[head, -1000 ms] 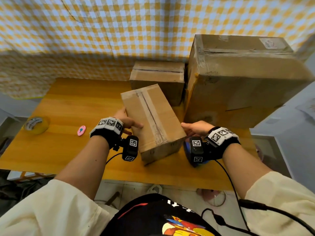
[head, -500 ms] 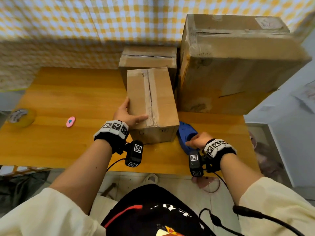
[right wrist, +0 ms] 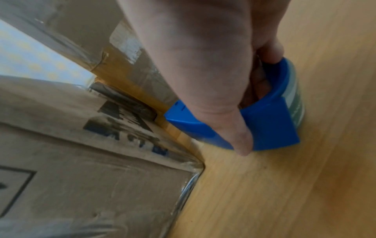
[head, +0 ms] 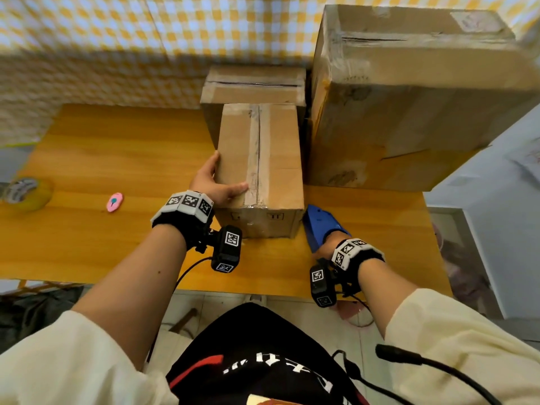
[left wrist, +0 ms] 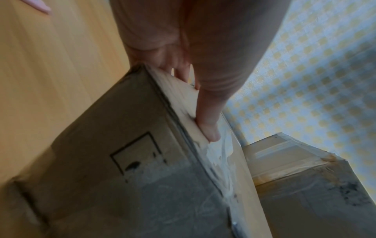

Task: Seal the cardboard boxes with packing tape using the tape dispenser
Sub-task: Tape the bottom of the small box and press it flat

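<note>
A small cardboard box [head: 260, 162] with a taped centre seam stands lengthwise on the wooden table [head: 117, 159]. My left hand [head: 217, 185] grips its near left corner, thumb [left wrist: 207, 127] lying across the top by the tape, fingers down the left side. The blue tape dispenser [head: 320, 226] sits on the table just right of the box's front. My right hand [head: 330, 244] holds the blue tape dispenser [right wrist: 264, 122], fingers curled inside the loop and thumb [right wrist: 240, 140] down its outer face.
A medium box [head: 254, 86] stands behind the small one, and a large box [head: 409, 97] fills the back right. A yellow tape roll [head: 26, 191] and a pink cutter [head: 114, 202] lie at the table's left. A checked cloth hangs behind.
The small box turned from a slant to straight and was set down. My right hand left the box, dropped to the blue dispenser beside it and took hold of it.
</note>
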